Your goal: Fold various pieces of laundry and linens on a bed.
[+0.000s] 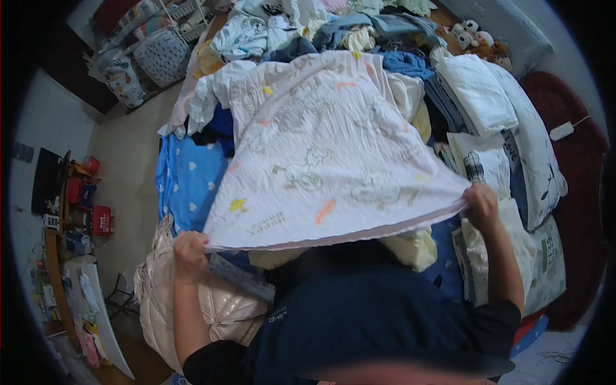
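Observation:
A pale pink printed cloth (313,159), with faint cartoon figures and small orange and yellow marks, is spread out before me, its near edge pulled taut. At the left end of that edge, my left hand (191,255) is closed on a corner. My right hand (481,206) grips the opposite corner at the right. The far part of the cloth lies over heaped clothes, and what is beneath its middle is hidden. A shiny beige quilted jacket (231,308) lies below and beside my left hand.
Crumpled clothes (260,33) pile up at the far side. Folded white fabric (476,94) and a long printed pillow (539,159) line the right, by a dark red headboard (572,192). Blue heart-print bedding (192,178) shows at left. Plush toys (481,43) sit at the far right.

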Available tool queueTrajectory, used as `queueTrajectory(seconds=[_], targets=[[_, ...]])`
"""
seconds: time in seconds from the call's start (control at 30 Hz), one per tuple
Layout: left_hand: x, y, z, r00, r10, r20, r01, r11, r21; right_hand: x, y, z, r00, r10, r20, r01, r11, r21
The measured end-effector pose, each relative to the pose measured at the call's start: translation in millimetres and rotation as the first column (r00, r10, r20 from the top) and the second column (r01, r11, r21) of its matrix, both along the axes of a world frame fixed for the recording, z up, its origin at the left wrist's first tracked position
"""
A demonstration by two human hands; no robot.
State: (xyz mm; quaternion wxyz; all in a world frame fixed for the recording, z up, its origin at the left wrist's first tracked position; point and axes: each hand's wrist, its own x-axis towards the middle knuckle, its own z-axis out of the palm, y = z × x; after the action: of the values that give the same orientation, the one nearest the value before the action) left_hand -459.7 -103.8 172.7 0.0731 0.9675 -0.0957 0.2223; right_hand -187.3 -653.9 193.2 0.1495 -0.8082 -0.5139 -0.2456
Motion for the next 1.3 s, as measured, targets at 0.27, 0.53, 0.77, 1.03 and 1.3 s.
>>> queueTrajectory(seconds=[0.27, 0.53, 0.77, 1.03, 1.3], targets=[[-15.0, -7.7, -21.3, 0.996, -0.042, -0.079, 0.045, 0.998, 0.036, -22.9, -10.3, -7.0, 0.999, 0.017, 0.027, -0.014, 0.992, -0.123], [-16.8, -8.2, -68.5, 0.917, -0.081, -0.391, 0.079, 0.997, -0.023, -40.7, -12.5, -100.2, 0.953, 0.088, -0.289, -0.183, 0.929, -0.321], [-20.6, -3.1, -51.4, 0.922, -0.022, -0.386, 0.036, 0.999, 0.028, -16.5, -9.7, -56.3, 0.981, 0.091, -0.171, -0.145, 0.931, -0.335], [-23.8, -14.7, -60.2, 0.892, -0.008, -0.451, 0.021, 0.999, 0.023, -36.5, -17.5, -81.9, 0.965, 0.144, -0.221, -0.223, 0.892, -0.393], [3.4, -18.9, -107.6, 0.743, 0.001, -0.669, -0.047, 0.998, -0.051, -40.9, -13.9, -160.9, 0.878, -0.015, -0.479, -0.174, 0.921, -0.348]])
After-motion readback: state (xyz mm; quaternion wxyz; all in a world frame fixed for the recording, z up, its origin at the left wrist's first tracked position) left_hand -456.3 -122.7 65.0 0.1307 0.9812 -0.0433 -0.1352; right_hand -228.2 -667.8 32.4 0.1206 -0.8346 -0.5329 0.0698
